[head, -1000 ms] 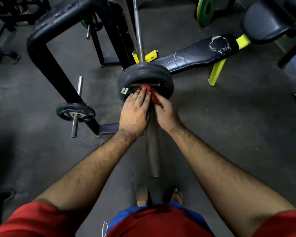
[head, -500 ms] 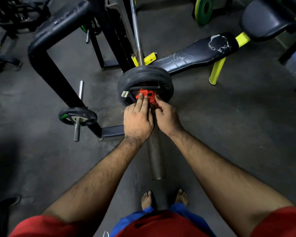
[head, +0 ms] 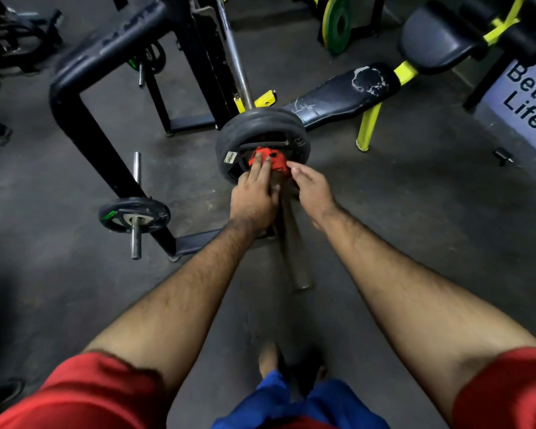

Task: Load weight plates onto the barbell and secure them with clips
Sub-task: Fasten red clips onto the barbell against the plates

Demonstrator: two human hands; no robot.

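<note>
The barbell (head: 293, 243) is long and thin. Its long way runs from near the person's feet at the bottom, up and away toward the black rack (head: 198, 57) at the top. The thick end of the bar points back at the person, and its tip hangs over the gray floor (head: 415, 243). It tilts a little to the left as it goes up.

Black weight plates (head: 260, 128) sit on the bar, in the middle of the picture. They stand on edge with their flat face turned to the person. A red clip (head: 274, 159) sits on the bar, right up against the front plate.

The left hand (head: 254, 199) lies over the bar just below the clip. Its fingers (head: 260, 168) are held out fairly straight, and the tips touch the left part of the red clip. You cannot tell if the thumb goes around the bar.

The right hand (head: 313, 190) is just to the right of the bar. Its fingers are loosely bent and a little apart. The tips are very close to the right side of the clip, but you cannot tell if they touch it. It holds nothing.

A small plate (head: 133, 213) sits on a peg at the left. A black bench (head: 338, 94) with yellow legs stands behind the plates on the right.
</note>
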